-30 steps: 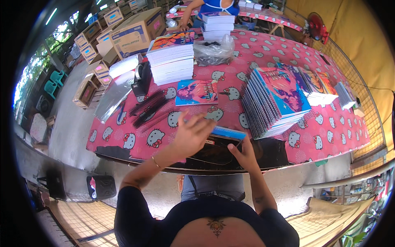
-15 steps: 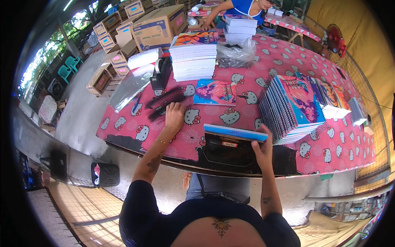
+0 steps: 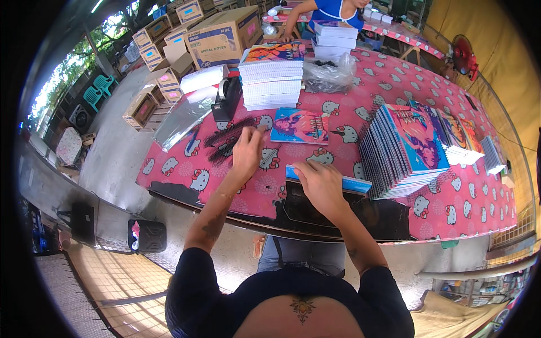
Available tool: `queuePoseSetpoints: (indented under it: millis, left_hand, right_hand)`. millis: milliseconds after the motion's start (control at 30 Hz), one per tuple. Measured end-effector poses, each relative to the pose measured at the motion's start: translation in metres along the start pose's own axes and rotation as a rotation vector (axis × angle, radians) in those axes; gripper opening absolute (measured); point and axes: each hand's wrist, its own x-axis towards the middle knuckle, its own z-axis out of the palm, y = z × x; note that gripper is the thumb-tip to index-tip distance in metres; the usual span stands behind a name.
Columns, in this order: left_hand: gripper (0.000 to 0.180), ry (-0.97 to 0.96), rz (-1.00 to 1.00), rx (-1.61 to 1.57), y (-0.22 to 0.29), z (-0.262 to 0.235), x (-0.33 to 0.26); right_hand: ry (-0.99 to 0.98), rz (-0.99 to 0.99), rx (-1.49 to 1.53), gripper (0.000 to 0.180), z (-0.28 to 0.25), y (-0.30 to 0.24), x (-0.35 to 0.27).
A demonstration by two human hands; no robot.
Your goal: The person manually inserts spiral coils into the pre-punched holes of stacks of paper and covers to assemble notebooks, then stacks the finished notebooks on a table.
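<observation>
Two hands at once: rested the right hand (image 3: 320, 183) on the upper edge of a blue-edged notebook (image 3: 356, 185), at the near side of a pink table (image 3: 256, 201), with fingers bent; could not tell whether pinching or only pressing. Held the left hand (image 3: 248, 151) at 10 o'clock of the notebook, beside dark spiral coils (image 3: 218, 149), with fingers curled well in; perhaps pinched a coil, but too small to be sure. Judged best to keep the notebook's edge steady and level, free a single coil without snagging the others, and bring it in line with the edge.

Worked on cartoon-printed covering, giving way to a black patch (image 3: 366, 217) along 6 o'clock. Saw a flat-lying notebook (image 3: 300, 125) and a tall stack (image 3: 271, 81) at 11, a spiral-bound stack (image 3: 400, 147) at 2, a black tape dispenser (image 3: 227, 102) at 10 and a clear bag (image 3: 331, 76) at 12. Farther out, noted cartons (image 3: 220, 48) near 11, green chairs (image 3: 94, 97) at 10, a red fan (image 3: 462, 53) between 1 and 2, and a person in blue (image 3: 333, 10) at 12.
</observation>
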Motion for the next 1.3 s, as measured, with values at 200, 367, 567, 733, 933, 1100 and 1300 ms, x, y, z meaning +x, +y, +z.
queuePoseSetpoints:
  millis: [200, 367, 567, 733, 933, 1100, 1300]
  left_hand:
    - [0.017, -0.156, -0.115, -0.462, 0.081, -0.061, -0.030]
    - [0.020, -0.038, -0.081, -0.343, 0.084, -0.053, -0.039]
    - [0.018, -0.063, -0.140, -0.393, 0.085, -0.052, -0.037]
    - [0.019, -0.184, -0.124, -0.415, 0.075, -0.059, -0.032]
    - [0.019, -0.297, -0.081, -0.547, 0.064, -0.061, -0.015]
    - [0.017, -0.455, -0.025, -0.487, 0.068, -0.068, -0.004]
    - [0.030, -0.545, 0.120, -0.281, 0.063, -0.063, -0.002]
  right_hand:
    - [0.002, 0.004, -0.011, 0.009, 0.001, -0.003, 0.002]
    - [0.014, 0.012, -0.003, 0.007, 0.002, -0.002, 0.002]
    - [-0.002, 0.015, 0.005, 0.007, 0.001, -0.003, 0.003]
    - [0.001, 0.009, -0.008, 0.007, 0.001, -0.004, 0.002]
    - [-0.070, 0.010, 0.050, 0.009, -0.005, -0.005, 0.001]
    - [-0.099, -0.075, 0.118, 0.015, -0.014, 0.002, 0.001]
    - [-0.219, 0.067, 0.022, 0.013, -0.034, 0.008, -0.004]
